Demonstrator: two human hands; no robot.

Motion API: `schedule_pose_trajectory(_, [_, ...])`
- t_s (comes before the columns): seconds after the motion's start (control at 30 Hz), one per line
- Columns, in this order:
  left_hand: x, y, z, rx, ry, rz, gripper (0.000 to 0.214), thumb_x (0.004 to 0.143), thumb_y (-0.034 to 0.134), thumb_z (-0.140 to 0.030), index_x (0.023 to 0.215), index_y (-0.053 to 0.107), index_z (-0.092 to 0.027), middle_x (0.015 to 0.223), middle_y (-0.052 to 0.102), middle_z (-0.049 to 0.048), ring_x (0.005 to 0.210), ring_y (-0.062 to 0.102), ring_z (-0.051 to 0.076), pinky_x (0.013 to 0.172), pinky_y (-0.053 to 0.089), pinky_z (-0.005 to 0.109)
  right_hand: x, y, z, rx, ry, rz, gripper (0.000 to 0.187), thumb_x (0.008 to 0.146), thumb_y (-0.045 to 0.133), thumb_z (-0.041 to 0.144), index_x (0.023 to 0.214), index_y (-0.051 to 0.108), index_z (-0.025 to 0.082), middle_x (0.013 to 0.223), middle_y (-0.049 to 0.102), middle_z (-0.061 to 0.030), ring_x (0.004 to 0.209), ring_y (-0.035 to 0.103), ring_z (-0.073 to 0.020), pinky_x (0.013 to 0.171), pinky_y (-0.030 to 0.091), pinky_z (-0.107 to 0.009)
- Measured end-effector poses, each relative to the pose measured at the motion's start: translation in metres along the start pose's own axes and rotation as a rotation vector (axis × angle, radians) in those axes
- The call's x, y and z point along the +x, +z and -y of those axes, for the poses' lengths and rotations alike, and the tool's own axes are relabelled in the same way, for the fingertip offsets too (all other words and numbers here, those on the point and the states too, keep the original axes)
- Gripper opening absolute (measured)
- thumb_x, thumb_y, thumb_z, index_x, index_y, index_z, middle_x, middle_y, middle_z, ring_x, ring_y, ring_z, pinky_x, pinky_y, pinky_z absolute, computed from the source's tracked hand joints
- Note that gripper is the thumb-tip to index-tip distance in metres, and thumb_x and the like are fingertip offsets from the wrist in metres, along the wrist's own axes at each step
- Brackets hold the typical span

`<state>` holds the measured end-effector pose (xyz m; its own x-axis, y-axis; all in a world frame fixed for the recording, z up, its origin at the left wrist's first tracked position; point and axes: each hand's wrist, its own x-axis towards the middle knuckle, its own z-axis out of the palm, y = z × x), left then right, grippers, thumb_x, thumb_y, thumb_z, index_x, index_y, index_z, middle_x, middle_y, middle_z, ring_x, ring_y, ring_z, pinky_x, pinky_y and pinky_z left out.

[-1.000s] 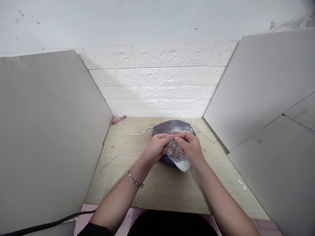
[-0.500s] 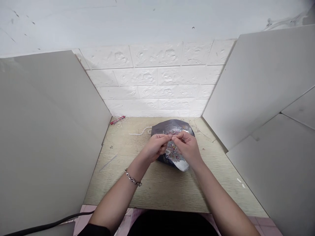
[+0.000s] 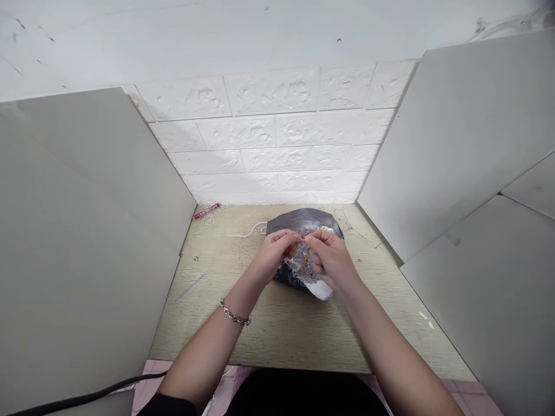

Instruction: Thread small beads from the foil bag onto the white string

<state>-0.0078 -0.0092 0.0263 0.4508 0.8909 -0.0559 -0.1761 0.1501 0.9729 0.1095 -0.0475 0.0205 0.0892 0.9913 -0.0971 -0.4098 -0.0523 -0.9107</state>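
Over a dark bag [image 3: 299,218] lying on the table, my two hands meet fingertip to fingertip. My left hand [image 3: 275,252] is pinched, thumb against forefinger. Close beside it, my right hand [image 3: 332,258] pinches in the same way. Whatever sits between the fingertips is too small to make out. Many small multicoloured beads [image 3: 306,267] lie on the bag below the hands, partly hidden by them. A white beaded strand [image 3: 247,234] runs out from the bag's left side.
A red stick-like packet [image 3: 207,211] lies at the back left of the wooden table [image 3: 277,341]. Nearer is a thin clear strip [image 3: 191,286]. Thin wire [image 3: 364,236] trails right of the bag. Grey panels [image 3: 87,231] flank the table, and a white brick-pattern wall [image 3: 273,133] stands behind.
The fingertips have drawn slightly apart, and my right hand has turned a little, its lower fingers curling in more. The view has shifted slightly.
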Motion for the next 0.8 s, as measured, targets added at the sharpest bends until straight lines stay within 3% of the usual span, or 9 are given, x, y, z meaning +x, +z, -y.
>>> schedule_pose_trajectory(0.07, [0.0,0.0,0.0,0.017,0.105,-0.005,0.015,0.065,0.052,-0.025,0.06,0.055,-0.011,0.07,0.055,0.0026,0.068,0.05,0.009,0.062,0.038,0.019,0.0,0.0,0.002,0.032,0.005,-0.007,0.02,0.063,0.06,0.029,0.066,0.044,0.017,0.035,0.026,0.0116,0.028,0.017,-0.0012,0.026,0.012,-0.014])
schedule_pose_trajectory(0.13, [0.0,0.001,0.0,0.027,0.165,0.008,0.015,0.066,0.052,-0.025,0.064,0.058,-0.011,0.088,0.058,0.0057,0.086,0.05,0.014,0.076,0.037,0.023,0.0,0.0,0.002,0.048,0.008,-0.022,0.021,0.062,0.061,0.029,0.067,0.045,0.017,0.036,0.026,0.0115,0.029,0.018,-0.001,0.026,0.013,-0.014])
schedule_pose_trajectory(0.2, [-0.001,0.002,0.001,0.031,0.175,0.016,0.015,0.067,0.053,-0.025,0.07,0.058,-0.012,0.088,0.058,0.005,0.088,0.05,0.014,0.08,0.036,0.024,0.0,-0.001,0.003,0.056,0.012,-0.035,0.021,0.061,0.062,0.029,0.068,0.047,0.017,0.036,0.026,0.0115,0.029,0.017,-0.0008,0.026,0.013,-0.014])
schedule_pose_trajectory(0.33, [-0.002,0.005,0.002,0.125,0.131,0.056,0.015,0.07,0.053,-0.027,0.075,0.055,-0.013,0.074,0.056,0.0008,0.076,0.05,0.01,0.074,0.038,0.022,0.0,-0.001,0.003,0.049,0.018,-0.037,0.02,0.062,0.062,0.029,0.069,0.048,0.016,0.036,0.028,0.011,0.03,0.018,-0.0008,0.027,0.013,-0.013])
schedule_pose_trajectory(0.43, [-0.003,0.006,0.002,0.239,0.109,0.087,0.02,0.072,0.051,-0.031,0.069,0.054,-0.011,0.062,0.051,-0.0007,0.061,0.047,0.008,0.059,0.037,0.018,0.0,0.0,0.002,0.079,0.037,-0.047,0.018,0.063,0.061,0.029,0.07,0.049,0.017,0.036,0.027,0.0111,0.03,0.016,-0.0009,0.027,0.012,-0.013])
schedule_pose_trajectory(0.57, [-0.001,0.006,0.004,0.291,0.12,0.047,0.025,0.072,0.051,-0.036,0.068,0.056,-0.011,0.056,0.049,-0.0016,0.05,0.04,0.006,0.048,0.032,0.017,0.005,-0.001,-0.002,0.298,0.081,-0.064,0.017,0.063,0.062,0.024,0.07,0.048,0.017,0.04,0.025,0.0107,0.032,0.016,-0.001,0.026,0.012,-0.012])
schedule_pose_trajectory(0.67, [0.0,0.006,0.007,0.355,0.165,-0.012,0.024,0.073,0.05,-0.034,0.077,0.061,-0.013,0.069,0.057,0.0022,0.06,0.048,0.01,0.056,0.036,0.019,0.011,-0.003,-0.006,0.508,0.135,-0.132,0.01,0.066,0.058,0.021,0.069,0.051,0.015,0.046,0.035,0.0071,0.037,0.03,-0.0019,0.031,0.029,-0.012])
schedule_pose_trajectory(0.73, [-0.001,0.007,0.008,0.452,0.22,-0.059,0.024,0.074,0.048,-0.032,0.084,0.062,-0.015,0.074,0.06,0.0034,0.066,0.051,0.012,0.061,0.038,0.02,0.014,-0.004,-0.009,0.597,0.187,-0.189,0.007,0.07,0.052,0.021,0.072,0.053,0.015,0.052,0.044,0.0033,0.046,0.044,-0.0044,0.045,0.043,-0.015])
schedule_pose_trajectory(0.8, [-0.004,0.008,0.01,0.581,0.288,-0.103,0.026,0.077,0.044,-0.028,0.095,0.059,-0.018,0.076,0.061,0.0027,0.067,0.052,0.011,0.062,0.038,0.02,0.014,-0.005,-0.011,0.654,0.231,-0.203,0.011,0.072,0.048,0.024,0.076,0.055,0.015,0.06,0.052,-0.0008,0.058,0.052,-0.0083,0.059,0.049,-0.02])
